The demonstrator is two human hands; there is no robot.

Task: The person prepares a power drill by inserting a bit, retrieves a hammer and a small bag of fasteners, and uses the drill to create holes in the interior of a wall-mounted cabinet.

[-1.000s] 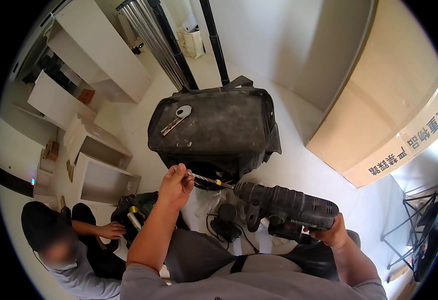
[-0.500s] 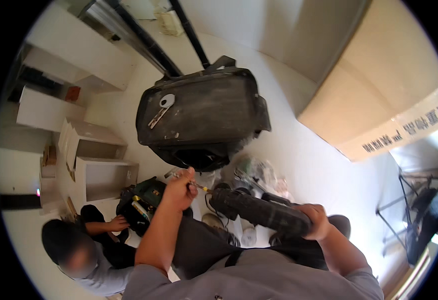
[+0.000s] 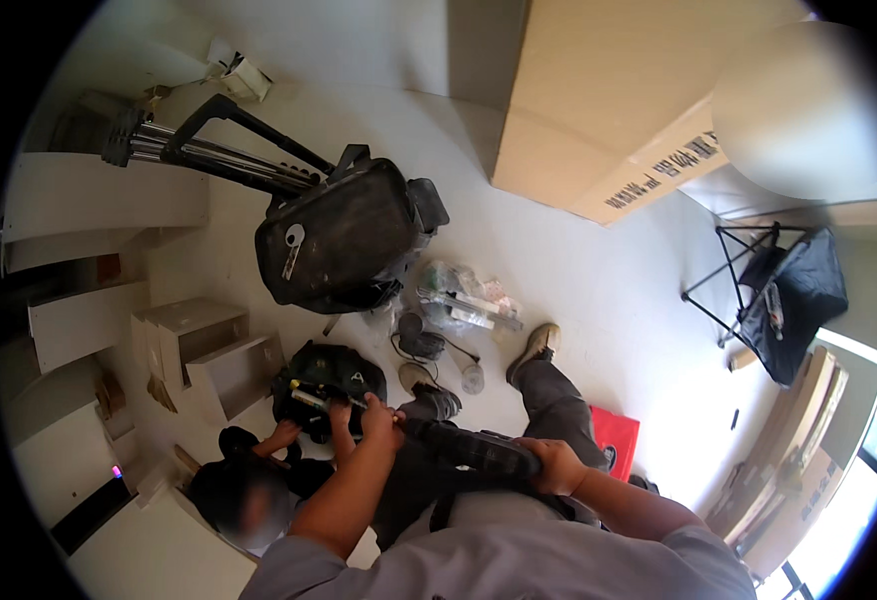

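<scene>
Black tool bag (image 3: 341, 370): a co-worker's hand (image 3: 284, 436) sits at its edge; a careless leftward swing could knock it.
Left hand (image 3: 381, 426): grip closed, seemingly around the drill bit (image 3: 399, 418); an accidental trigger press could wrench the fingers.
Rotary hammer drill (image 3: 469, 448): between both hands; its weight could tip it if one slips.
Right hand (image 3: 557, 467): grip wrapped around the rear end; trigger contact is hidden.

1. Appears to be an indoor room (image 3: 609, 310) under fit-out; cannot tell whether home or office.
2. Contains open-fronted white cabinet carcasses (image 3: 194, 313), large cardboard carton (image 3: 599, 110).
3. Also contains trolley bag (image 3: 344, 235), cordless hammer drill (image 3: 474, 450).
</scene>
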